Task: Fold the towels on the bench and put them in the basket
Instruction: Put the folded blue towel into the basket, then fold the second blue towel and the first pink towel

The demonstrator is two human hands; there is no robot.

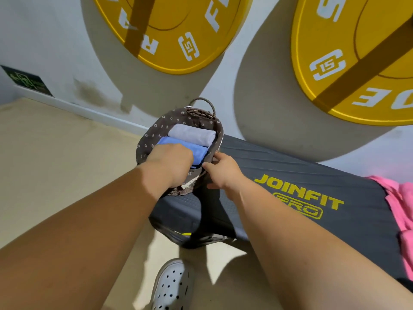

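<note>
A wicker basket (pixel 156 128) with a brown flowered lining stands on the left end of the dark bench (pixel 312 175). Inside lie a folded pale lilac towel (pixel 192 134) and, nearer me, a folded blue towel (pixel 196 151). My left hand (pixel 167 164) reaches into the basket and rests on the blue towel, fingers hidden behind it. My right hand (pixel 223 173) pinches the basket's near rim. A pink towel (pixel 400 204) lies crumpled on the bench at the far right.
Two big yellow weight plates (pixel 174 30) (pixel 357 63) hang on the white wall just behind the bench. Beige floor spreads to the left. My white perforated shoe (pixel 169 287) stands below the bench's end.
</note>
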